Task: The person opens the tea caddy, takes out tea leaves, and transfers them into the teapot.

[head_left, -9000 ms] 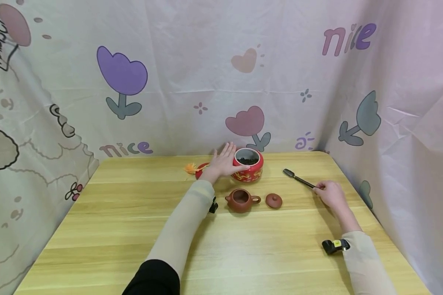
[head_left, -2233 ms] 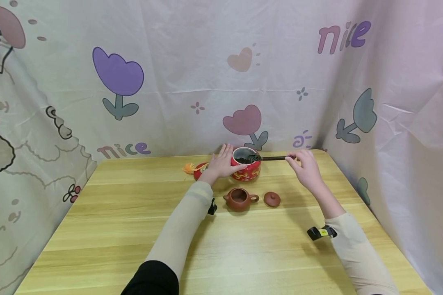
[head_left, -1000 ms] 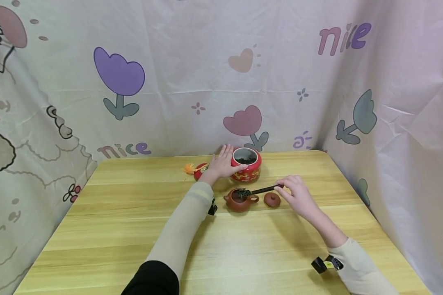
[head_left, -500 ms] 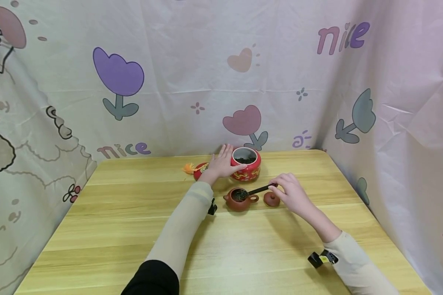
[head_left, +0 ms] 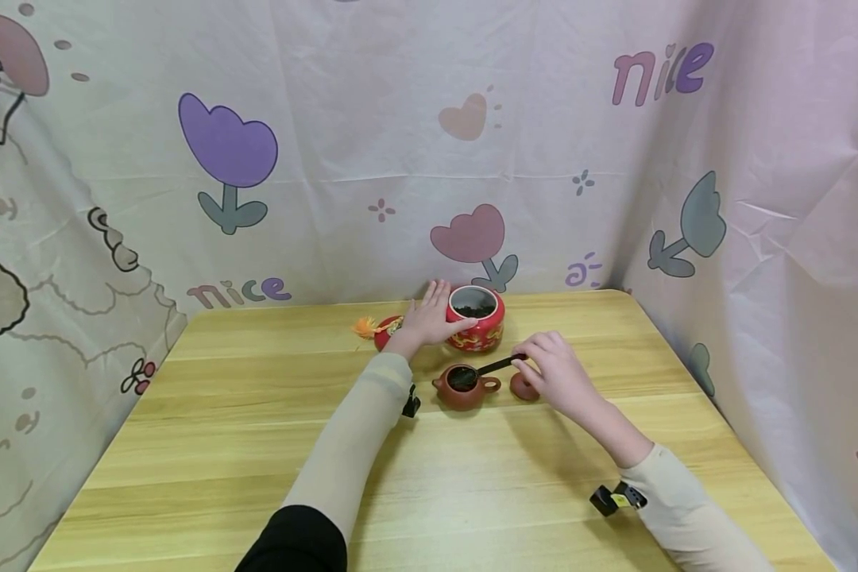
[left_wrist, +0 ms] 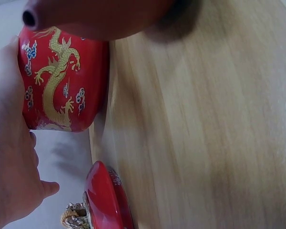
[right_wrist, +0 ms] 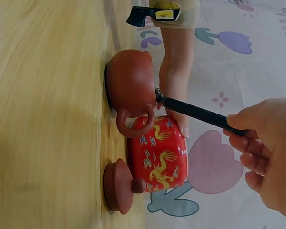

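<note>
Clearly one scoop (right_wrist: pixel 200 113), one teapot (right_wrist: pixel 131 78).

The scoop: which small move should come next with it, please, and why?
Perhaps a gentle twist of the scoop, to drop any load: it dips into the open teapot, the right hand pinches its other end, and the jar behind holds dark leaves. What the scoop carries is hard to see.

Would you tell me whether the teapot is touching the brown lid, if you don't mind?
Apart: the right wrist view shows wooden table between the teapot and the lid.
</note>
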### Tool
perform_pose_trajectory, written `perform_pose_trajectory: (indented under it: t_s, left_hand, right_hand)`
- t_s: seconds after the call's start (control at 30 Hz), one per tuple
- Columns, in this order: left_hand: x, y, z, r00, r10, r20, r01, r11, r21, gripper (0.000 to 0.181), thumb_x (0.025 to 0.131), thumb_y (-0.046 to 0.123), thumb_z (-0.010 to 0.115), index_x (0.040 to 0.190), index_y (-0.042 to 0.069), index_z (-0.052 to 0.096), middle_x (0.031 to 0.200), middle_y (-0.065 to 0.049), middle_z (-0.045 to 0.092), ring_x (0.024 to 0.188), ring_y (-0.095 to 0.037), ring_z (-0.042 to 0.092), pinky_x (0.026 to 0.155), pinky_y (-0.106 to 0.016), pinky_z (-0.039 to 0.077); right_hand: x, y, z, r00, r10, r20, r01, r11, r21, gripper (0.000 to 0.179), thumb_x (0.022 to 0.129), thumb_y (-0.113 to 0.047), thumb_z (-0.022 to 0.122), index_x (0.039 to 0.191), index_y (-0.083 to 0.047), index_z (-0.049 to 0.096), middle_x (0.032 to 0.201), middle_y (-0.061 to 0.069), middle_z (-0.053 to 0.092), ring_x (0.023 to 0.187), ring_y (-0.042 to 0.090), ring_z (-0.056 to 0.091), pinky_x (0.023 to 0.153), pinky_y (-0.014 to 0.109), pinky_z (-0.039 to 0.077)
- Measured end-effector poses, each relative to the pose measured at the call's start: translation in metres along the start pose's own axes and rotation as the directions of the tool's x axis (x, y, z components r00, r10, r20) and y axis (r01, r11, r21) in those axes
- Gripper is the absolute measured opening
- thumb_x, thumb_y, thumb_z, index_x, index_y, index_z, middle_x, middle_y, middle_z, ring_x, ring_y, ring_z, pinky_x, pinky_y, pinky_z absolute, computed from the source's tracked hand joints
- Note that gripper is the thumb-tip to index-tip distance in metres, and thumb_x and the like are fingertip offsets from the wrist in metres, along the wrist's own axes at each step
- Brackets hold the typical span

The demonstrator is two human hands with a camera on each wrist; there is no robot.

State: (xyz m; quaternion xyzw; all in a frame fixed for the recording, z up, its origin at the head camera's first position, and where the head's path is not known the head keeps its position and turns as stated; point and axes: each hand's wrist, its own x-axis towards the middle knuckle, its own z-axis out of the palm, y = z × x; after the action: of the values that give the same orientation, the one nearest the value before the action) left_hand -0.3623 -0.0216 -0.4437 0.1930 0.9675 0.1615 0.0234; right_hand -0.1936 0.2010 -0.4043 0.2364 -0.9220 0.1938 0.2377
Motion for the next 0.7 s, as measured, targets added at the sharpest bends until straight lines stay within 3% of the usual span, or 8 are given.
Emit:
perform_pose_trajectory:
  t_s: [0.27,0.53,0.7]
  left_hand:
    - [0.0007,0.001,0.0001,1.0,-0.019,0.018,0.019,1.0,0.005,0.114,0.078,0.088,0.036,0.158,0.014,0.002,0.167,-0.004,0.0,0.154,-0.022,-0.003,0.121,-0.059,0.013]
    - [0.0005,-0.0005,0.0016,1.0,-0.006,-0.004,0.006,1.0,-0.006,0.113,0.078,0.088,0.036,0.158,0.014,0.004,0.167,-0.004,0.003,0.154,-0.022,-0.002,0.12,-0.06,0.015]
    - [0.0006,-0.0014,0.0022,1.0,-0.003,-0.007,0.003,1.0,-0.016,0.114,0.078,0.088,0.036,0.158,0.014,0.004,0.167,-0.004,0.003,0.154,-0.021,-0.003,0.12,-0.06,0.013]
  right_hand:
    - [-0.0007,0.0006,0.0039,0.974,-0.19,-0.124,0.186,0.982,-0.044,0.014,0.081,-0.009,0.076,0.094,-0.007,0.071,0.093,0.007,0.065,0.09,0.025,0.054,0.081,0.043,0.045]
    - [-0.0016,0.0006,0.0062,0.948,-0.28,-0.153,0.275,0.96,-0.053,0.017,0.081,-0.007,0.074,0.098,-0.009,0.071,0.097,0.006,0.064,0.094,0.026,0.055,0.082,0.044,0.045]
    - [-0.0021,0.0013,0.0077,0.941,-0.301,-0.154,0.295,0.954,-0.057,0.013,0.087,-0.01,0.07,0.1,-0.009,0.071,0.099,0.007,0.064,0.096,0.026,0.054,0.082,0.043,0.045]
